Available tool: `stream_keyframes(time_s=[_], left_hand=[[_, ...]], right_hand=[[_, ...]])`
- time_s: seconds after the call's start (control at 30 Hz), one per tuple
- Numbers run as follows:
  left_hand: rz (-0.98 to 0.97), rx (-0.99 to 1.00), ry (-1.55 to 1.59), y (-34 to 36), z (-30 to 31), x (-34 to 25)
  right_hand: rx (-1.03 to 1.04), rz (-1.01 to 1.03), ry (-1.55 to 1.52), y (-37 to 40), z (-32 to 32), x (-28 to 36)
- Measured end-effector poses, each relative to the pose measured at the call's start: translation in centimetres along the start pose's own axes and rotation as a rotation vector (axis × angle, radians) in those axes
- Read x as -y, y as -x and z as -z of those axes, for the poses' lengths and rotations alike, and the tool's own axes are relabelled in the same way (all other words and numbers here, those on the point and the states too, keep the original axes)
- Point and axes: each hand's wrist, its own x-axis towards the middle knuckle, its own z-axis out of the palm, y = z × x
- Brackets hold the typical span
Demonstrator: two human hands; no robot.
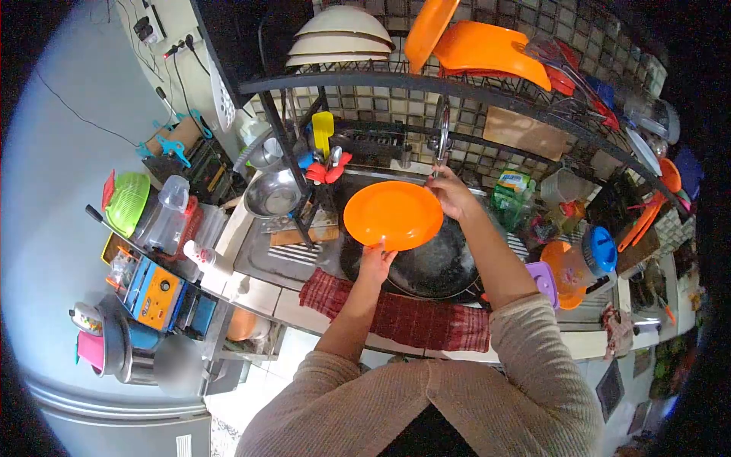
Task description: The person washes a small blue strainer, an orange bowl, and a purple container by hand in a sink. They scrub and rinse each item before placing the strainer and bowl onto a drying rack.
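Note:
An orange plate (393, 214) is tilted over the sink, its broad face towards me. My left hand (375, 264) is closed on its near rim, thumb and fingers at the edge. My right hand (454, 196) is beside the plate's far right rim, its curled fingers at the lower end of the metal tap (442, 137). Part of that grip is hidden. Below the plate, a large dark pan (438, 266) with a wet, cloudy surface sits in the sink, partly covered by the plate and my right forearm.
A red checked cloth (411, 318) lies along the counter's front edge. Left of the sink are a metal bowl (272, 193) and utensils with a yellow spatula (323, 131). A black rack (449, 82) spans overhead. A green bottle (512, 190) and orange basin (560, 263) stand right.

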Motion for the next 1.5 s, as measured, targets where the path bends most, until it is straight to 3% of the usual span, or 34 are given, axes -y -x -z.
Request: stream_keyframes(time_s=[0.2,0.27,0.97,1.17,1.33,1.43,1.5], left_hand=[[0.01,0.032,-0.007,0.1,0.0,0.4],[0.071,-0.04,0.004,0.2,-0.3,0.2],[-0.009,-0.036,-0.002,2.2,0.1,-2.3],[0.021,-0.144,-0.038,2.9,-0.7,-3.1],[0.029,-0.083,-0.123,3.5,-1.9,-4.2],[-0.01,-0.057,-0.13,3.6,-2.1,-3.7],[-0.021,-0.043,-0.11,3.4,-1.9,-3.4]], right_hand=[[0.048,0.003,0.0,0.0,0.8,-0.2],[0.034,0.019,-0.012,0.1,0.6,-0.2],[0.072,-0.004,0.07,-0.2,-0.4,-1.3],[0.111,-0.005,0.233,-3.5,3.2,-2.4],[-0.131,0.03,0.098,-1.3,0.3,-1.2],[-0.019,0.112,-0.023,-2.2,1.9,-1.5],[-0.091,0.078,0.028,-1.8,1.6,-1.1]])
